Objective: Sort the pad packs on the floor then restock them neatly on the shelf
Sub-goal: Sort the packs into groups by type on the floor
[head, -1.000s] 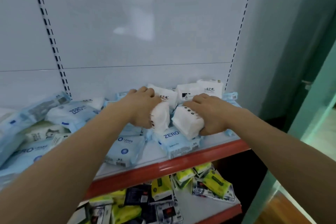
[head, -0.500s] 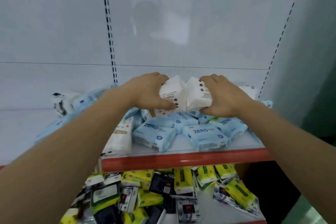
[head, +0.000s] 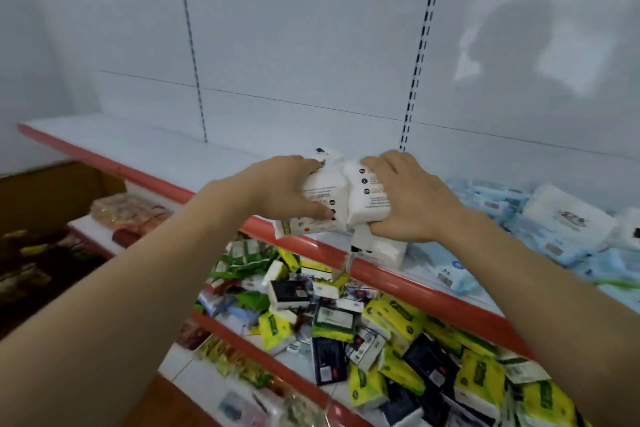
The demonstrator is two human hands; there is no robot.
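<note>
White panelling point(head: 311, 28) fills the upper half of my feed, crossed by two slotted uprights, one at 11 o'clock point(head: 194, 62) and one at 1 o'clock point(head: 417, 59). Below it runs the red-edged upper shelf point(head: 145, 146), slanting from 9 o'clock down towards 4 o'clock; its left stretch is bare white board. Under it sits the lower shelf point(head: 256, 354), also red-edged, heaped from 6 to 5 o'clock with a jumble of yellow, green, black and white packets point(head: 381, 322). At 3 o'clock, on the upper shelf, lies a loose heap of pale blue packs point(head: 491, 198) with a white pack point(head: 568, 215) on top of it. At 9 o'clock I see a brown cardboard box point(head: 52, 191) and, just beside it, pinkish wrapped goods point(head: 128, 211) on a low ledge.

Both forearms reach in from the bottom corners and meet at centre. My left hand point(head: 287, 187) curls its fingers over the top of the left white pad pack point(head: 320, 198), thumb underneath. My right hand point(head: 412, 198) grips the right white pad pack point(head: 369, 201) in the same manner. The two packs are pressed side by side, touching, above the front edge of the upper shelf. Directly beneath them, at 5 o'clock from the hands, a third white pack point(head: 379, 250) rests on the shelf at its red lip; whether the held packs touch it I cannot tell.
</note>
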